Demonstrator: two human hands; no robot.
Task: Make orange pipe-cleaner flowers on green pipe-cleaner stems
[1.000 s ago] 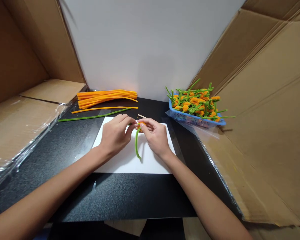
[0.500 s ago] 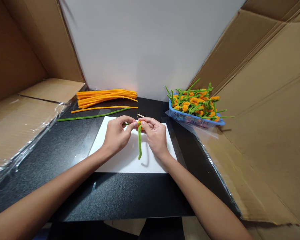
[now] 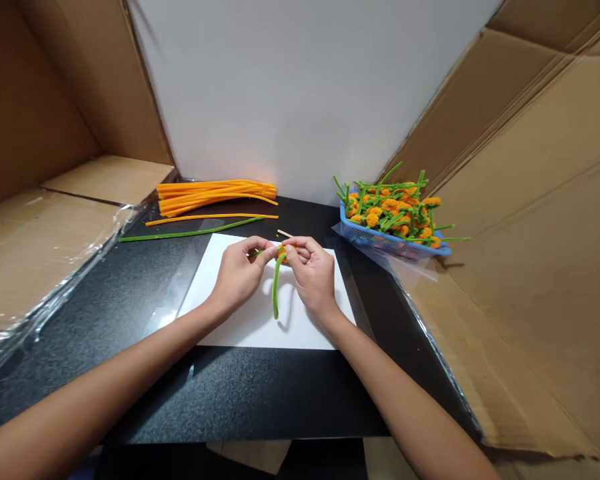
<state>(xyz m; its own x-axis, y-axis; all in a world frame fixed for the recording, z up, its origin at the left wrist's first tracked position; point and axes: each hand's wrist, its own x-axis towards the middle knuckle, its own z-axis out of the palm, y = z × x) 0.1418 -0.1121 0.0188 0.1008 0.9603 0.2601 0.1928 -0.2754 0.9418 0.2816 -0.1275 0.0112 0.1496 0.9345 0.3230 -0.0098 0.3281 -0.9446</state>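
Observation:
Between my two hands, above a white sheet of paper (image 3: 230, 330), is a small orange pipe-cleaner flower (image 3: 282, 255), mostly covered by my fingers. A green pipe cleaner (image 3: 275, 290) hangs down from it toward me, slightly curved. My left hand (image 3: 243, 270) pinches green pipe cleaner at the flower's left side; a short green piece shows behind its fingers. Thumb and fingers of my right hand (image 3: 312, 270) are closed on the flower itself. Past the right fingertips, a thin pale stick (image 3: 284, 233) pokes out; whether it is held or lying there I cannot tell.
Orange pipe cleaners (image 3: 210, 198) lie bundled at the back left, with a single orange one (image 3: 210, 219) and a long green one (image 3: 190, 234) in front. A blue basket (image 3: 380, 238) of finished orange flowers stands at the back right. Cardboard walls (image 3: 525, 220) flank the black table (image 3: 230, 393).
The hanging green pipe cleaner has swung a little left and curved at its top. Both hands keep their hold, and the whole view has shifted slightly.

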